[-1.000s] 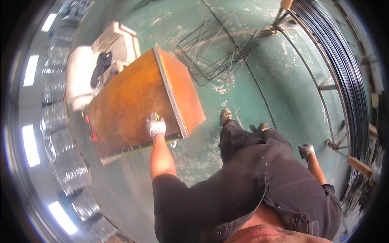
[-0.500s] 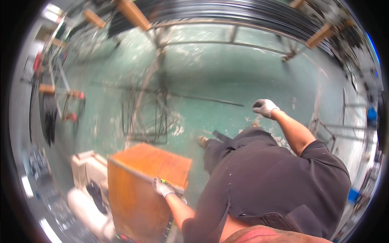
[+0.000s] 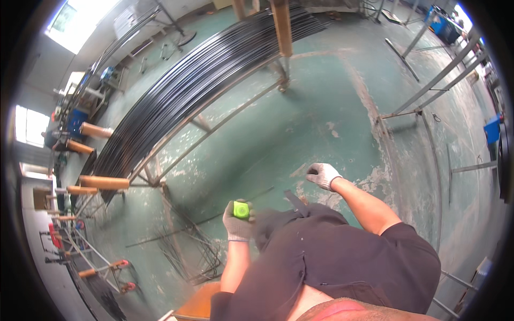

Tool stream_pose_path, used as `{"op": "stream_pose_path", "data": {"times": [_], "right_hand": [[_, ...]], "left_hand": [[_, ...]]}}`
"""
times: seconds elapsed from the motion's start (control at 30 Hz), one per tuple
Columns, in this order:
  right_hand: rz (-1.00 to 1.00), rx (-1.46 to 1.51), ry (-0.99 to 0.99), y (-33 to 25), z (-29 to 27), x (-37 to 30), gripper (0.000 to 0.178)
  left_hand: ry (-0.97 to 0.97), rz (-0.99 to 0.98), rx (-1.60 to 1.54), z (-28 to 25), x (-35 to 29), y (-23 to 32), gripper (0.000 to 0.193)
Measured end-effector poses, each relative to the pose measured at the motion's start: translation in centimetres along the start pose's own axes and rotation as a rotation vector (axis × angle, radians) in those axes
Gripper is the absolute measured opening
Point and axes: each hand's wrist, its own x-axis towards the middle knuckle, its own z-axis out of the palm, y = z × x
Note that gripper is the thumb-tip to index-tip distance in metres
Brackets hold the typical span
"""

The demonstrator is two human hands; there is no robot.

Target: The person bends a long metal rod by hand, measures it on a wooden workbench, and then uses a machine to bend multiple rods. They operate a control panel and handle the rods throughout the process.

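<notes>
My left hand (image 3: 236,224), in a pale knitted work glove with a grey palm, is closed around a bright lime-green tape measure (image 3: 241,209) in front of my dark shirt. The fingers hide part of its case, and no drawn-out tape shows. Out to the right hangs my right hand (image 3: 323,175) in a matching glove. Its fingers are loosely bent, a little apart from one another, and nothing shows in them. Below both hands lies the green floor.
A long metal rack (image 3: 209,128) carries many thin black rods (image 3: 187,75) between brown-wrapped posts. Thin dark rods (image 3: 198,249) form a tangled frame at floor level on the left. An orange-brown box (image 3: 198,302) stands at the lower edge; grey metal stands (image 3: 428,91) are at right.
My left hand has come off the orange-brown box's edge and moved up in front of me with the tape measure. The view has turned right, and the box has slid toward the lower edge.
</notes>
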Motion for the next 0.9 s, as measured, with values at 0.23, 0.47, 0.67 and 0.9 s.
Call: {"op": "stream_pose_path", "data": {"times": [0.23,0.47,0.67,0.9], "right_hand": [[-0.082,0.266,0.169,0.7,-16.8,8.5,0.035],[0.422,0.279,0.667,20.4,-32.0,15.5,0.042],[1.087,0.388,0.691,42.0,-24.1,7.7,0.056],[0.914,-0.091,-0.182,49.9,-24.2,10.7,0.041]], "left_hand": [[-0.032,-0.295,0.181,21.9,15.5,-5.8,0.03],[-0.217,-0.457,0.355,43.0,33.6,-11.4,0.043],[-0.251,-0.554,0.612,63.1,44.1,-14.4,0.047],[-0.21,-0.484,0.767,80.0,59.9,-19.8,0.045]]}}
